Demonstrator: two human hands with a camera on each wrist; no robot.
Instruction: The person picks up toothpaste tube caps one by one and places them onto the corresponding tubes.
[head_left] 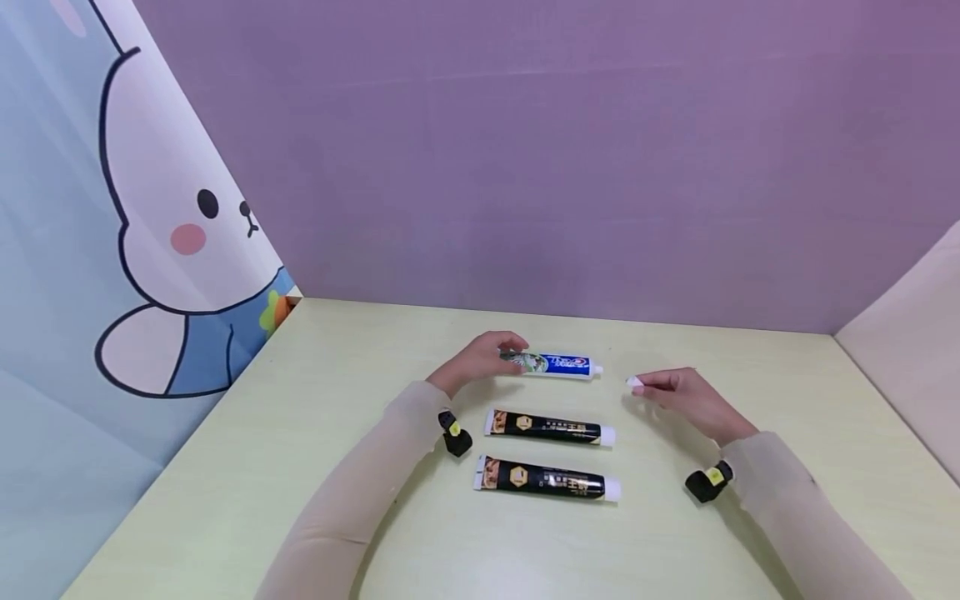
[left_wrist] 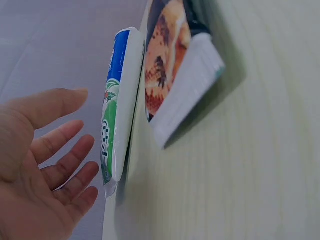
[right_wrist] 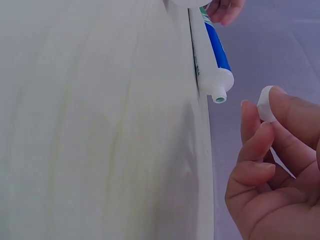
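Note:
A blue, green and white toothpaste tube (head_left: pixel 558 365) lies on the table, its bare nozzle (right_wrist: pixel 219 96) pointing right. At its tail end is my left hand (head_left: pixel 483 357); the left wrist view shows that hand (left_wrist: pixel 47 160) with fingers spread and loosely bent beside the tube (left_wrist: pixel 117 105), not closed round it. To the right of the nozzle, my right hand (head_left: pixel 686 398) pinches a small white cap (right_wrist: pixel 266 104) between thumb and fingers, apart from the tube. Nearer to me lie two black tubes with white caps, one (head_left: pixel 551 427) behind the other (head_left: pixel 547 481).
The pale table (head_left: pixel 555 558) ends at a purple backdrop (head_left: pixel 525 167). A blue cloth with a cartoon rabbit (head_left: pixel 172 208) hangs on the left, and a pale panel (head_left: pixel 922 333) stands on the right. Each wrist wears a small black camera (head_left: pixel 455 435).

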